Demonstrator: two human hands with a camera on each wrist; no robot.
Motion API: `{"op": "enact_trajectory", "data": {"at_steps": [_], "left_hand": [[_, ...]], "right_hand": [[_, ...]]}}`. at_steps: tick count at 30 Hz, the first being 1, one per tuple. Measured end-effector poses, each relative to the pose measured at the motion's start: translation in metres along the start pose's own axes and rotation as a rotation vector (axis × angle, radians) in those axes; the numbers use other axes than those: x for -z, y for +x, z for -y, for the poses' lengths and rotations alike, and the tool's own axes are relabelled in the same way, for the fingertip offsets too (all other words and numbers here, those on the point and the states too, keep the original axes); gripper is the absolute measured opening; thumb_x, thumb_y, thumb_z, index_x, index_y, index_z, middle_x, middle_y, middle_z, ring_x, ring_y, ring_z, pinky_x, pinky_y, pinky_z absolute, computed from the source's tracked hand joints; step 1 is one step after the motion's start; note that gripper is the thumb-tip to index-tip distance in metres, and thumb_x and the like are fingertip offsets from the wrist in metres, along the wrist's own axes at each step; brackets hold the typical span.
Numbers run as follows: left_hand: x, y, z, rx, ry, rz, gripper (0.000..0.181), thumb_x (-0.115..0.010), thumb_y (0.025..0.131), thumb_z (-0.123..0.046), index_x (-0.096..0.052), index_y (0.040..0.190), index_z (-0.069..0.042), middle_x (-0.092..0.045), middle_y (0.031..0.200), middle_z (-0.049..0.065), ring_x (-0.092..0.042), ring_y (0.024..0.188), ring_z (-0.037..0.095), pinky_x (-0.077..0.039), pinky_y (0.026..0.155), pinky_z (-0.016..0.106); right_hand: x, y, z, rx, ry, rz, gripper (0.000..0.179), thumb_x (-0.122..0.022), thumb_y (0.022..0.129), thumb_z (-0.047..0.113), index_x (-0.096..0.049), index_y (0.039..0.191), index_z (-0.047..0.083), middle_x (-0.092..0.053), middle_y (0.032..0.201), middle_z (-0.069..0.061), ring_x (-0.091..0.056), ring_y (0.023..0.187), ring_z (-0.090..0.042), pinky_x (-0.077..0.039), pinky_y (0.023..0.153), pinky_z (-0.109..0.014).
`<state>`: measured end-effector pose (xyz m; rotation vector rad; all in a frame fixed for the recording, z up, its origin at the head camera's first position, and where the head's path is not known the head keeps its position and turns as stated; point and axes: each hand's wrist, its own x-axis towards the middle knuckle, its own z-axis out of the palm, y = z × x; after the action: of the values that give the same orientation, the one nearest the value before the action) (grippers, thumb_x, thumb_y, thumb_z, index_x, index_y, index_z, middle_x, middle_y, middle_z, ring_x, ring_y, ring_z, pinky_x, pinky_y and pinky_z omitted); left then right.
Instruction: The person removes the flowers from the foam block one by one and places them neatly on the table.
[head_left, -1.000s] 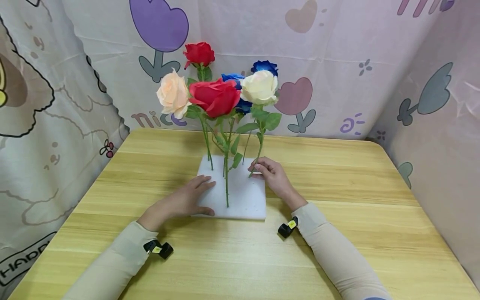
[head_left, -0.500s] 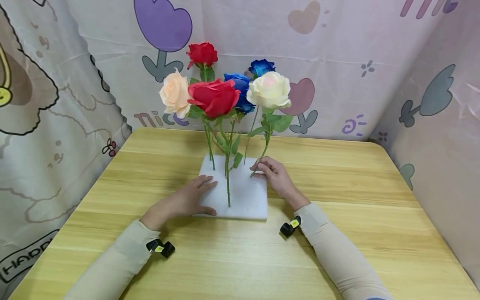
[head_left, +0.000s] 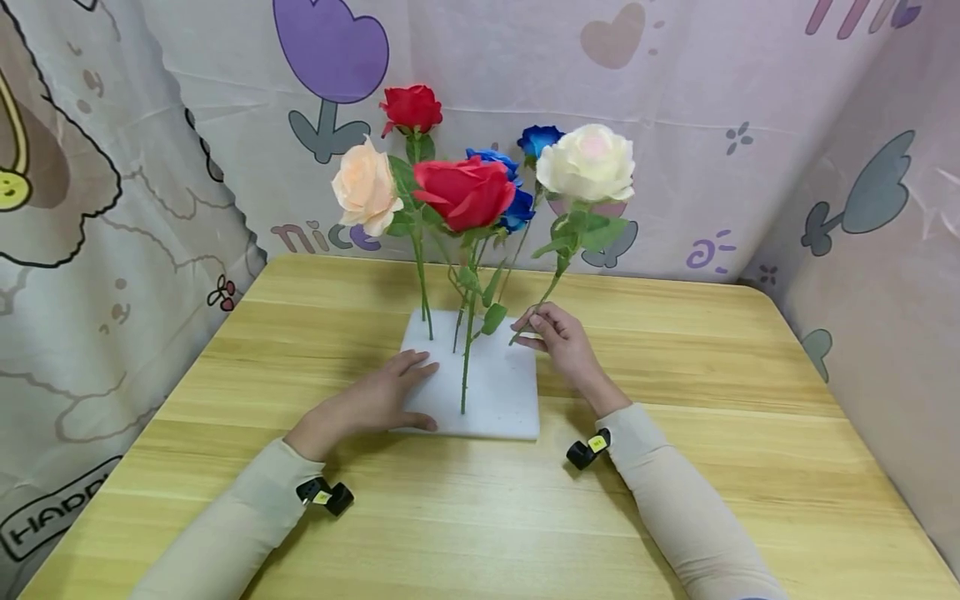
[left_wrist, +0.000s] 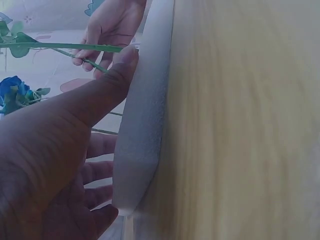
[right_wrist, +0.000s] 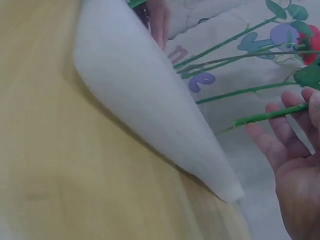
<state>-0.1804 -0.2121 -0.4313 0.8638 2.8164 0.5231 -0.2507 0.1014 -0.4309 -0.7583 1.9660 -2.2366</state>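
My right hand (head_left: 564,343) pinches the lower stem of a white rose (head_left: 587,163) between thumb and fingers, over the right part of a white foam board (head_left: 498,392). The rose leans right; in the right wrist view the green stem's (right_wrist: 272,116) lower end shows just past the fingers, close to the foam. My left hand (head_left: 375,398) rests on the board's left side, fingers spread and thumb (left_wrist: 112,80) near the front edge. A large red rose (head_left: 467,193), a smaller red rose (head_left: 412,108), a peach rose (head_left: 367,187) and blue roses (head_left: 538,140) stand upright in the board.
The board lies on a wooden table (head_left: 465,517). A printed curtain (head_left: 480,50) hangs behind the table and along both sides. Green stems and leaves (head_left: 492,318) crowd the space left of the right hand. Both wrists wear small black cameras (head_left: 588,448).
The white rose has swung right and slightly up, away from the red rose, tilting more. My right hand has shifted slightly up and right with its stem. The left hand stays on the board.
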Motion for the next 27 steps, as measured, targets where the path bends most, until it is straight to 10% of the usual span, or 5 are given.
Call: {"op": "enact_trajectory", "data": {"at_steps": [27], "left_hand": [[0.0,0.0,0.003,0.007,-0.022,0.011,0.104,-0.063,0.074,-0.074,-0.037,0.151,-0.009,-0.027,0.157,0.016,-0.024,0.143,0.039,-0.028,0.114,0.05]], "right_hand": [[0.025,-0.039,0.038,0.053,-0.231,-0.086,0.019,-0.048,0.102,0.001,-0.049,0.118,-0.009,-0.05,0.11,-0.025,-0.067,0.097,-0.03,-0.057,0.084,-0.037]]}}
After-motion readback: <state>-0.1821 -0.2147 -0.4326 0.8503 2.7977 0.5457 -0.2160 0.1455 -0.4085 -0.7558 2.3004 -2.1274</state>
